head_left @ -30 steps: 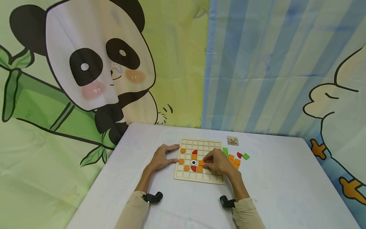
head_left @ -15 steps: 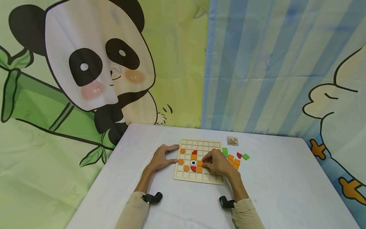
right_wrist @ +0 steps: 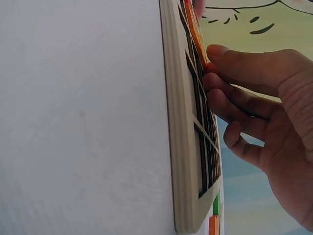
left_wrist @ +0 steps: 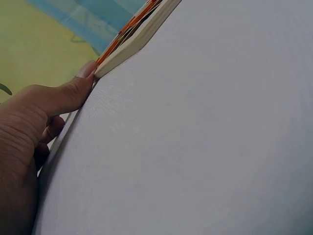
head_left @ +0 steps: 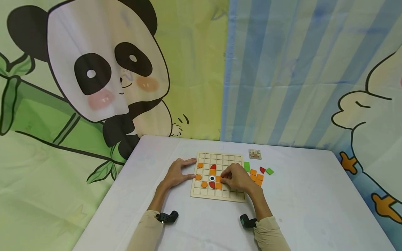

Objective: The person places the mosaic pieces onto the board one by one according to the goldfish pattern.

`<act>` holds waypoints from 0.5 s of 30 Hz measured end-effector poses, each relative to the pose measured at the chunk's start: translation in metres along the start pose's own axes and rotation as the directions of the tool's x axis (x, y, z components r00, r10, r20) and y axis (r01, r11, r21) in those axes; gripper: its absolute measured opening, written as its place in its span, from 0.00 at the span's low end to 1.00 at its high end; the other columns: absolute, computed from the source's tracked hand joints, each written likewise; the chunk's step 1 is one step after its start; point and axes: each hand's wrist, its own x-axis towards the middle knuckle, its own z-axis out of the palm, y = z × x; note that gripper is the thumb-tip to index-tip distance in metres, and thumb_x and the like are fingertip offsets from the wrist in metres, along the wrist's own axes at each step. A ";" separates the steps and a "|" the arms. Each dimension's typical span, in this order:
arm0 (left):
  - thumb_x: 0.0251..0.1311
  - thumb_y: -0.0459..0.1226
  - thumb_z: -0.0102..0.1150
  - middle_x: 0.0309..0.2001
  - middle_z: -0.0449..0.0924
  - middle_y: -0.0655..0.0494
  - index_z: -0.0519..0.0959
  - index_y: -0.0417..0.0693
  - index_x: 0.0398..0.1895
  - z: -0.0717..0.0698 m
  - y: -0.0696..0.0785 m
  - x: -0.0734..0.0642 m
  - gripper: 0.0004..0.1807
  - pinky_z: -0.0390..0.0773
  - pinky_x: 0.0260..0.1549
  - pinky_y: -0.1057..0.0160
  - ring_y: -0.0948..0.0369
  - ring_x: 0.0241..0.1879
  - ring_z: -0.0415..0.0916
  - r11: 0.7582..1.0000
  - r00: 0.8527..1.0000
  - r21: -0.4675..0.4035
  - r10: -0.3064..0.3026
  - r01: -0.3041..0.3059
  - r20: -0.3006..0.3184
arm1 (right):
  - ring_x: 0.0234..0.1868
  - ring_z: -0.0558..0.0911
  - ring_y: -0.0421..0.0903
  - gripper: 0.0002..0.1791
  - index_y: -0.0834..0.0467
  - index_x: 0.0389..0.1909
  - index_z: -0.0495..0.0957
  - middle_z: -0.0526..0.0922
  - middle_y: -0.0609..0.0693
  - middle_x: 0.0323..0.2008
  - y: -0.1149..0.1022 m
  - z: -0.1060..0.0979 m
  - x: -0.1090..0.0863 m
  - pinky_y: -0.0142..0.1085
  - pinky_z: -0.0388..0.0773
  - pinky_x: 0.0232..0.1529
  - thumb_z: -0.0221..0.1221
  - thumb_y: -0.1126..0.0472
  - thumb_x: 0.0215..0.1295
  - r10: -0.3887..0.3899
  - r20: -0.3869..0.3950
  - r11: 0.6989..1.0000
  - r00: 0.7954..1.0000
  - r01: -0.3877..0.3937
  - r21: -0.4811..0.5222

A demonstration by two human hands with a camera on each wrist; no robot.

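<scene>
A wooden grid board (head_left: 230, 157) lies on the white table, with the left hand (head_left: 177, 173) at its left side. That hand's thumb and forefinger are spread, their tips at the board's edge; the left wrist view shows the thumb (left_wrist: 73, 93) against the board's corner. Over the grid, the right hand (head_left: 237, 177) pinches an orange square tile (head_left: 218, 179) between thumb and fingers, just right of a black-and-white eye tile (head_left: 212, 178). Around these sit a red quarter-round (head_left: 213, 167), another red one (head_left: 211, 185), orange squares and orange discs (head_left: 198, 177). The right fingers hide some grid cells.
Right of the board lie several orange squares (head_left: 259, 177), a green rectangle (head_left: 246, 166), a red piece (head_left: 262, 169) and a green square (head_left: 269, 171). A small pattern card (head_left: 255, 154) lies behind them. Printed cloth (head_left: 194, 69) hangs behind the table.
The right hand has shifted slightly left with the orange square tile, which now sits closer to the eye tile. The left hand stays at the board's edge.
</scene>
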 end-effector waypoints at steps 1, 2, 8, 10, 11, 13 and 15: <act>0.56 0.47 0.85 0.74 0.80 0.65 0.83 0.60 0.72 0.000 0.000 0.000 0.39 0.73 0.64 0.47 0.56 0.59 0.77 1.000 1.000 0.000 0.000 0.000 0.000 | 0.31 0.81 0.38 0.07 0.59 0.42 0.94 0.92 0.46 0.36 -0.001 0.000 0.000 0.31 0.79 0.35 0.76 0.62 0.66 -0.001 0.001 1.000 1.000 0.001 -0.003; 0.55 0.47 0.85 0.74 0.80 0.65 0.83 0.60 0.72 0.000 0.000 0.000 0.39 0.73 0.64 0.47 0.56 0.59 0.78 1.000 1.000 0.000 0.000 0.000 -0.001 | 0.31 0.81 0.38 0.07 0.59 0.43 0.94 0.92 0.46 0.36 -0.001 -0.001 -0.001 0.31 0.79 0.34 0.76 0.62 0.66 -0.002 0.003 1.000 1.000 0.002 -0.007; 0.56 0.47 0.85 0.75 0.80 0.65 0.82 0.61 0.73 0.000 0.002 0.000 0.39 0.73 0.64 0.47 0.56 0.59 0.78 1.000 1.000 0.003 0.003 -0.003 -0.001 | 0.31 0.82 0.38 0.09 0.61 0.44 0.94 0.92 0.47 0.35 -0.002 -0.005 -0.003 0.31 0.80 0.35 0.77 0.63 0.64 -0.026 0.001 1.000 1.000 0.026 -0.014; 0.56 0.47 0.85 0.75 0.80 0.64 0.82 0.60 0.73 0.000 0.002 0.000 0.39 0.73 0.64 0.47 0.56 0.59 0.78 1.000 1.000 0.001 0.004 -0.004 -0.003 | 0.31 0.83 0.37 0.10 0.62 0.44 0.93 0.92 0.47 0.35 -0.002 -0.008 -0.004 0.31 0.81 0.35 0.78 0.63 0.64 -0.036 -0.006 0.999 0.999 0.036 -0.011; 0.56 0.47 0.85 0.75 0.80 0.64 0.82 0.59 0.73 0.000 0.002 0.000 0.39 0.73 0.63 0.46 0.56 0.59 0.78 1.000 1.000 0.000 0.006 -0.006 -0.004 | 0.31 0.83 0.37 0.11 0.62 0.45 0.93 0.92 0.48 0.35 -0.001 -0.009 -0.005 0.31 0.81 0.35 0.78 0.63 0.64 -0.040 -0.009 0.999 0.999 0.040 -0.009; 0.56 0.47 0.85 0.74 0.80 0.63 0.82 0.58 0.73 0.000 0.002 -0.001 0.39 0.73 0.63 0.46 0.55 0.58 0.78 1.000 1.000 0.001 0.008 -0.008 -0.004 | 0.32 0.83 0.37 0.11 0.63 0.45 0.93 0.92 0.49 0.35 -0.001 -0.012 -0.007 0.31 0.82 0.36 0.78 0.63 0.64 -0.040 -0.016 0.999 0.999 0.039 -0.008; 0.56 0.47 0.85 0.75 0.80 0.63 0.82 0.58 0.73 0.000 0.002 0.000 0.39 0.73 0.64 0.46 0.55 0.59 0.78 1.000 1.000 0.006 0.006 -0.006 -0.002 | 0.32 0.84 0.37 0.12 0.63 0.45 0.93 0.92 0.49 0.36 0.002 -0.014 -0.009 0.31 0.82 0.37 0.78 0.63 0.63 -0.037 -0.023 0.999 0.999 0.037 -0.013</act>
